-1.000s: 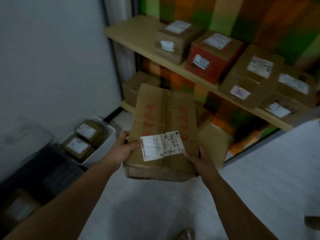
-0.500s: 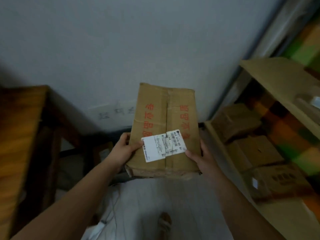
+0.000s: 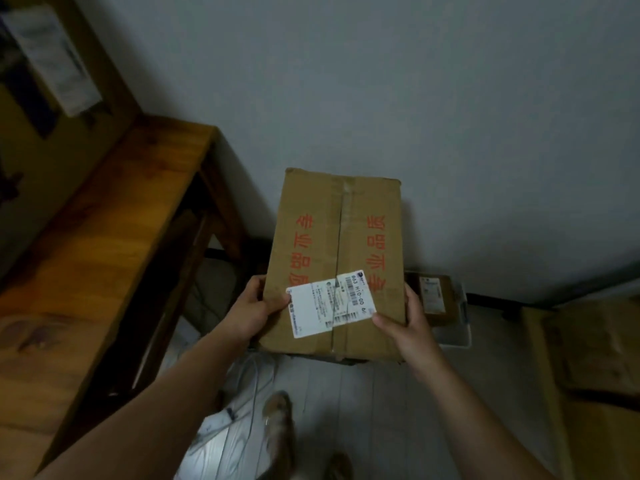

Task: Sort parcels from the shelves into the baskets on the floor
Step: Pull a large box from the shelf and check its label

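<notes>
Left hand (image 3: 251,311) and right hand (image 3: 407,320), fingers curled round its edges, hold the cardboard parcel (image 3: 334,237) label-up, probably to read it before choosing the white basket (image 3: 462,327) at three o'clock.

Brown cardboard parcel (image 3: 337,261) with red lettering, white barcoded label (image 3: 330,308); orange-brown wooden table (image 3: 86,254); pale grey wall (image 3: 415,98).

Bare forearms (image 3: 162,396), left hand (image 3: 247,317), right hand (image 3: 410,323), tan shoes (image 3: 277,422)

White label (image 3: 330,304) on the parcel (image 3: 320,202) reads "863 H10-00" — red Chinese print (image 3: 303,251) flanks its seam.
</notes>
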The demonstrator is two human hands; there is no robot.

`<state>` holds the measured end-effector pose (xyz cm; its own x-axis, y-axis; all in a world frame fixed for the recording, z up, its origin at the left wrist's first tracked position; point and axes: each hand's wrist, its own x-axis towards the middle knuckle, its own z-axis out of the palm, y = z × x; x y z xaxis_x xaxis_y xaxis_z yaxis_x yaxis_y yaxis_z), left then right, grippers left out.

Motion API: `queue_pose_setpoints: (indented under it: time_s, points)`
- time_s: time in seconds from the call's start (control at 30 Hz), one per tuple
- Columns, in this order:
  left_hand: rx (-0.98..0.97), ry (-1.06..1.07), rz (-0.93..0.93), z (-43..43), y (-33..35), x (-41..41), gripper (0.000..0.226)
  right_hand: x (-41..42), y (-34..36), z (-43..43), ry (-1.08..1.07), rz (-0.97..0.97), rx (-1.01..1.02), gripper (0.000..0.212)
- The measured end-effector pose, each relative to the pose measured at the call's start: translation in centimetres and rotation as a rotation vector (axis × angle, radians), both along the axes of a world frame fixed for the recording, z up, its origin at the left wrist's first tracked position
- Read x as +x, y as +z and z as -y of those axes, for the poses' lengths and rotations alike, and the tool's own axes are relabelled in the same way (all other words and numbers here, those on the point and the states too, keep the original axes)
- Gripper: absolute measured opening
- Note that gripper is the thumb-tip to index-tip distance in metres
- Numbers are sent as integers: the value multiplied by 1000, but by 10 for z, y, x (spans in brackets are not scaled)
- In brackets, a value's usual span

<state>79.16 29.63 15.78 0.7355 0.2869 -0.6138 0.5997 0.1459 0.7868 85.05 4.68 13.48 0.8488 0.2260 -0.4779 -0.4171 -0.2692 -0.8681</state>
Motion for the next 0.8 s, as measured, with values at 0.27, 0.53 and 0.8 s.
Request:
queue_pose_setpoints:
  time_s: [0.27, 0.53, 0.8]
  points:
    - [-41, -76, -132, -33, -112, 73, 49, 51, -100, -29, -86, -150, -64, 89]
    - [-100, -117, -267, -38, -213, 104, 50, 74, -190, -38, -138, -274, -160, 82]
    - [-96, -108, -348, -26, -304, 109, 59, 86, -285, -27, -127, -380, -197, 86]
